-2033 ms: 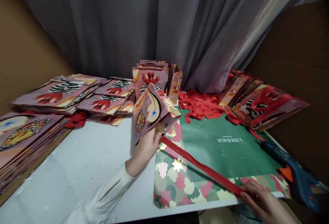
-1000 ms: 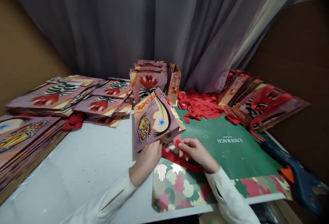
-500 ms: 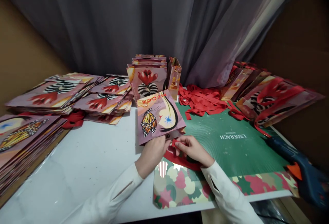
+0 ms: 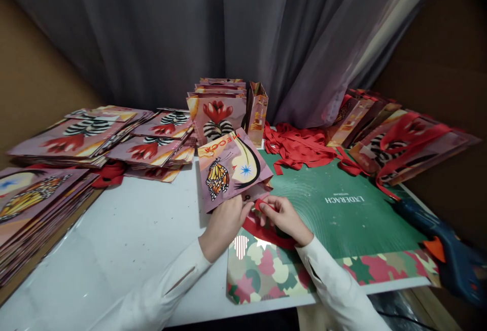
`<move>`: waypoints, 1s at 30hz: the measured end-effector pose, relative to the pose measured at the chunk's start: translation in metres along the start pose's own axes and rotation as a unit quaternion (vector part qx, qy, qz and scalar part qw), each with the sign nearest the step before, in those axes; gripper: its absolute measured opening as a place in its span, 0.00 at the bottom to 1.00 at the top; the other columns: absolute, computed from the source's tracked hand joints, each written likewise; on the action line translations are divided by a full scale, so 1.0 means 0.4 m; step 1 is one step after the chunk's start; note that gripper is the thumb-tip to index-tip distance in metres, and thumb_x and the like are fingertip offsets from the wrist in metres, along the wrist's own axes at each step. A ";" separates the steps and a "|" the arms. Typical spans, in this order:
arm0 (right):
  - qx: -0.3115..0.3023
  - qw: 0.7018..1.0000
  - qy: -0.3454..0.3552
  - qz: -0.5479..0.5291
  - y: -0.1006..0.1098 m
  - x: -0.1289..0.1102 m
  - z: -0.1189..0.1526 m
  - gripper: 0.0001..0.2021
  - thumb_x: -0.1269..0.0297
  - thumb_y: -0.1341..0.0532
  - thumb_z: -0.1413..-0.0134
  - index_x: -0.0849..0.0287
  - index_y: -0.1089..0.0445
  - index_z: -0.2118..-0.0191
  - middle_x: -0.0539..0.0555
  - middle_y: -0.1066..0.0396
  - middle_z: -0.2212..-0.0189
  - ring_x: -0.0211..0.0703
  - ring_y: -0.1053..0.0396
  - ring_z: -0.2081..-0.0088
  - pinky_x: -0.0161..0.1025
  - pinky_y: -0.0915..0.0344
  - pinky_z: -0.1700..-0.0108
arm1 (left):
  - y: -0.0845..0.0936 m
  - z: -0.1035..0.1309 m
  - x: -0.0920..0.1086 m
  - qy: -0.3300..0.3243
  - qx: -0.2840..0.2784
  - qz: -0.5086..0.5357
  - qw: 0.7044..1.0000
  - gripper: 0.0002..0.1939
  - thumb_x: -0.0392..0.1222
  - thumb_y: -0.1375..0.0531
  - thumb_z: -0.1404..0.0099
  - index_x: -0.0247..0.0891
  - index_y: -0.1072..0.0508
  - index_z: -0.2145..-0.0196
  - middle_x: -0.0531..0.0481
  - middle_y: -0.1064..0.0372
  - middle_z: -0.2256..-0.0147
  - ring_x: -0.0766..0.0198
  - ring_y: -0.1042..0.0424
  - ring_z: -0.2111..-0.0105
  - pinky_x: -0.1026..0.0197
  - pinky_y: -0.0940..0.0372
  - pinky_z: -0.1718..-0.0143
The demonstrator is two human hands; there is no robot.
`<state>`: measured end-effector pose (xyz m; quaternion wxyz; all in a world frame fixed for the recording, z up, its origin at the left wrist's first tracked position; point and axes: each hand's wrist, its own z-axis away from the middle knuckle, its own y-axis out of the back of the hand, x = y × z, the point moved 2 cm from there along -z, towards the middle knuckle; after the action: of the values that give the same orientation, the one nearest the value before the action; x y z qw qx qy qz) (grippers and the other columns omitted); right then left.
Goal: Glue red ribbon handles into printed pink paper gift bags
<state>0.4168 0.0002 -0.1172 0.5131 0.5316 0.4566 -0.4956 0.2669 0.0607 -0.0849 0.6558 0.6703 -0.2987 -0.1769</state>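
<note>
A paper gift bag [image 4: 236, 169] printed with a butterfly and "MECCA" lies tilted in front of me, its opening facing my body. My left hand [image 4: 225, 223] is closed on the bag's near edge, thumb at the opening and the other fingers hidden behind or inside. Close beside it, my right hand [image 4: 286, 219] pinches the end of a red ribbon [image 4: 266, 230] at the bag's mouth. The ribbon's loop hangs below both hands, over the patterned strip of the green board.
A pile of red ribbons [image 4: 304, 143] lies behind the green board [image 4: 323, 229]. Folded bags [image 4: 76, 138] are stacked at left; opened bags [image 4: 218, 113] stand at the back. Bags with ribbons [image 4: 403, 143] lean at right, near a blue glue gun [image 4: 445, 250].
The bag has turned and shifted slightly left in my left hand. My right hand has moved a little left and up, still pinching the ribbon.
</note>
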 end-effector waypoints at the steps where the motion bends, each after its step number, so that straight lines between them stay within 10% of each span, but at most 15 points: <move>1: 0.004 1.000 0.000 -0.002 -0.001 -0.001 0.000 0.18 0.49 0.43 0.42 0.59 0.32 0.72 0.49 0.29 0.84 0.33 0.38 0.82 0.31 0.43 0.78 | -0.001 0.000 0.000 -0.002 -0.002 -0.001 1.000 0.15 0.46 0.48 0.29 0.32 0.29 0.64 0.42 0.27 0.71 0.53 0.25 0.68 0.59 0.37 0.70; 30: 0.155 0.986 0.018 -0.058 -0.062 -0.011 0.001 0.16 0.48 0.40 0.46 0.56 0.36 0.72 0.47 0.33 0.82 0.34 0.41 0.82 0.32 0.45 0.80 | -0.003 0.013 0.008 0.012 0.047 0.007 0.999 0.12 0.46 0.47 0.31 0.37 0.32 0.67 0.44 0.27 0.71 0.53 0.26 0.68 0.59 0.39 0.69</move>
<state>0.3919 0.0014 -0.1151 0.3865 0.5857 0.4136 -0.5800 0.2662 0.0547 -0.0859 0.6286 0.7003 -0.3033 -0.1501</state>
